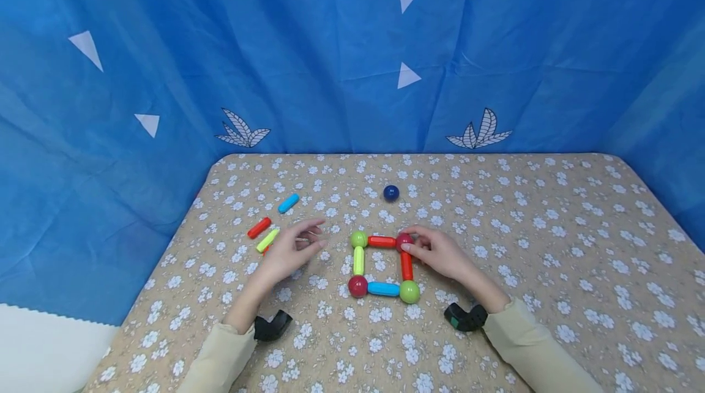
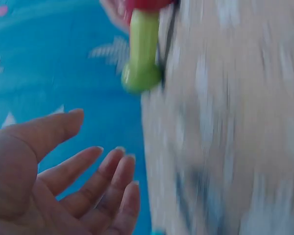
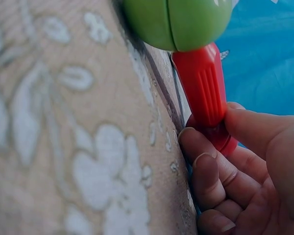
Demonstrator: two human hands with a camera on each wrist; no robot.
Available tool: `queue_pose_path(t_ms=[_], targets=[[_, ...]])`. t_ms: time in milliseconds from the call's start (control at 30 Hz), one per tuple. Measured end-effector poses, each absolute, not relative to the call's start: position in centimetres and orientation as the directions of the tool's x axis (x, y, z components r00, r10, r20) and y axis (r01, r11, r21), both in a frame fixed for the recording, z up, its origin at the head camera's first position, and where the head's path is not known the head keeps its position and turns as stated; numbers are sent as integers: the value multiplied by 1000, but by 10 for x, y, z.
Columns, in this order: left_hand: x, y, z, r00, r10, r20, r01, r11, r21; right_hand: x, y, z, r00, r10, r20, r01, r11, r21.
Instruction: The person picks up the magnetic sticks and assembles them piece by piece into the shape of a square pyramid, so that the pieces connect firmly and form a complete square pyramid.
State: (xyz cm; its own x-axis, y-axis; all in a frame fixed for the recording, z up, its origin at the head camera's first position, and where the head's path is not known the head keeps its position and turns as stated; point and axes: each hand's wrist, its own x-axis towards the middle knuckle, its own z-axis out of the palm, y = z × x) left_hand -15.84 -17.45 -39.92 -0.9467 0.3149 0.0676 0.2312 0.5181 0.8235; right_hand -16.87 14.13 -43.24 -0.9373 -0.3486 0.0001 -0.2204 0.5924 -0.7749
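Observation:
On the table lies a square of toy rods and balls. Its corners are a green ball point(image 1: 358, 239), a red ball point(image 1: 404, 242), another green ball point(image 1: 409, 291) and another red ball point(image 1: 358, 286). Two red rods point(image 1: 382, 241), a yellow-green rod point(image 1: 358, 261) and a blue rod point(image 1: 383, 289) join them. My right hand point(image 1: 440, 252) grips the far right red ball between thumb and fingers, plain in the right wrist view too. Left of the square, my left hand point(image 1: 292, 251) hovers with loosely bent fingers and holds nothing; the left wrist view is blurred.
A dark blue ball point(image 1: 391, 193) lies behind the square. Left of my left hand are a loose blue rod point(image 1: 289, 203), a red rod point(image 1: 259, 228) and a yellow-green rod point(image 1: 268, 240), with another red piece partly hidden. A blue curtain point(image 1: 352, 44) hangs behind the flowered tablecloth point(image 1: 551, 228).

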Motion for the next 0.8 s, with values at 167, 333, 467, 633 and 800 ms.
queue_pose_path(t_ms=[167, 333, 467, 633, 800], targets=[[-154, -222, -396, -987, 136, 88, 152, 584, 798, -169, 140, -432, -936, -351, -21, -203, 589, -782], [-143, -251, -402, -999, 37, 4, 27, 647, 762, -169, 141, -430, -936, -350, -36, -189, 585, -788], [-135, -260, -407, -1000, -8, -12, -15, 693, 721, -170, 141, -430, -933, -359, -34, -195, 584, -788], [-135, -260, -412, -1000, 1, -3, -1, 691, 723, -171, 142, -431, -923, -384, -12, -226, 568, -791], [-135, -254, -417, -999, 43, 8, 35, 668, 743, -171, 143, -432, -921, -390, 3, -241, 561, -792]])
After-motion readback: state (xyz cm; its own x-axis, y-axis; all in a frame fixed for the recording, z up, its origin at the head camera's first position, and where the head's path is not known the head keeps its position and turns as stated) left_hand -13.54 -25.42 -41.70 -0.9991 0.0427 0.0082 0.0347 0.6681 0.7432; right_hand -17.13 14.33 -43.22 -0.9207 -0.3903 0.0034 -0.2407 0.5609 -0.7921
